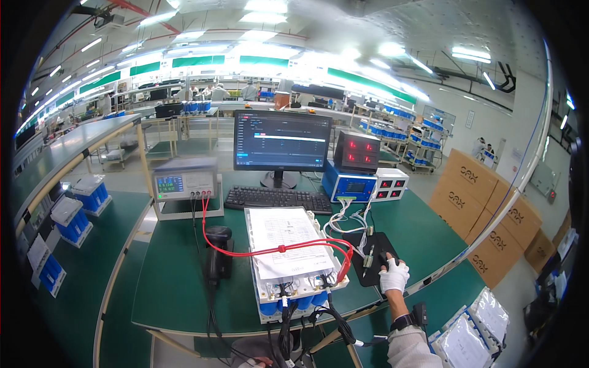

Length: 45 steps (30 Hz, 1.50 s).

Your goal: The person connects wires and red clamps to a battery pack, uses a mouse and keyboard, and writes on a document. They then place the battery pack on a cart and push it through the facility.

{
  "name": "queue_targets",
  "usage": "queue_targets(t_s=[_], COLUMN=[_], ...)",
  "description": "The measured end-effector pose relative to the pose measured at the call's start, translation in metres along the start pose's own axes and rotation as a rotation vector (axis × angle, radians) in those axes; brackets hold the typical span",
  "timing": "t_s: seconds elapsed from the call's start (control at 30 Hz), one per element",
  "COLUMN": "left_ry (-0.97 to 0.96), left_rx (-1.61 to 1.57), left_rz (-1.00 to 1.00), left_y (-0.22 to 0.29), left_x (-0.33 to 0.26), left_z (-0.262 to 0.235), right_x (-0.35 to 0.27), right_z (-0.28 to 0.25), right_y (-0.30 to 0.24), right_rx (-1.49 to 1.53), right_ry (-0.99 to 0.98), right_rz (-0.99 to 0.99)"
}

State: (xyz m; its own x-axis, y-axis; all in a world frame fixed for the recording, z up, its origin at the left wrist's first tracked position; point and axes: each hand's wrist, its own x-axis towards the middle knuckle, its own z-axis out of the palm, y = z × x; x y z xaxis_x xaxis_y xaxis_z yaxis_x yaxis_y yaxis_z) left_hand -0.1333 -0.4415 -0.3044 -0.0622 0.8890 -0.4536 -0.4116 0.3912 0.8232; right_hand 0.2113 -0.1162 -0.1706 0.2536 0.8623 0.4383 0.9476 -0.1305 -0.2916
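My right hand [394,276], in a white glove with bare fingertips, is closed over a dark computer mouse [384,256] on a black mouse pad [372,279]. At the lower edge shows a bit of skin that seems to be my left hand [262,361]; its fingers cannot be made out. Between them stands a battery pack [300,303] of blue cells in a white frame, with a printed sheet [287,242] on top. Red test leads [281,249] cross the sheet to the pack's near right corner. Black cables [287,325] hang from its front.
Behind the pack are a keyboard [279,199], a lit monitor [282,141], a bench meter [186,179] and a blue tester [348,184]. A black handheld scanner [217,256] stands left. More packs [463,340] sit at lower right, near cardboard boxes [485,208].
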Motion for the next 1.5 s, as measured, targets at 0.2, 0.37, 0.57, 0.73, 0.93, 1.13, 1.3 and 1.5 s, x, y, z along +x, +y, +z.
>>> queue_targets(t_s=[0.2, 0.37, 0.57, 0.73, 0.93, 1.13, 1.3, 1.5], left_ry=[0.005, -0.003, 0.009, 0.008, 0.008, 0.005, -0.017, -0.003], left_rx=[-0.019, -0.112, -0.128, -0.071, -0.082, -0.157, -0.155, -0.186], left_rz=[0.028, -0.004, 0.002, -0.003, -0.026, -0.057, -0.055, -0.038], left_y=[0.001, -0.001, 0.001, 0.014, 0.014, 0.008, 0.002, -0.007], left_x=[0.000, 0.002, 0.001, -0.006, -0.007, -0.003, 0.001, 0.005], left_z=[0.002, 0.000, 0.002, 0.009, 0.006, 0.004, -0.001, -0.004], right_x=[0.000, 0.001, 0.002, 0.003, 0.002, 0.004, 0.003, 0.003], right_z=[0.000, 0.002, 0.006, 0.010, 0.007, 0.006, 0.004, 0.004], right_y=[0.000, 0.001, 0.005, 0.008, 0.004, 0.005, 0.003, 0.003], right_rx=[-0.004, -0.004, -0.011, 0.005, -0.004, -0.012, -0.032, -0.040], right_ry=[-0.007, 0.001, 0.020, 0.022, 0.025, -0.012, -0.002, 0.008], right_rz=[-0.003, -0.004, -0.033, -0.030, -0.025, 0.014, -0.010, -0.013])
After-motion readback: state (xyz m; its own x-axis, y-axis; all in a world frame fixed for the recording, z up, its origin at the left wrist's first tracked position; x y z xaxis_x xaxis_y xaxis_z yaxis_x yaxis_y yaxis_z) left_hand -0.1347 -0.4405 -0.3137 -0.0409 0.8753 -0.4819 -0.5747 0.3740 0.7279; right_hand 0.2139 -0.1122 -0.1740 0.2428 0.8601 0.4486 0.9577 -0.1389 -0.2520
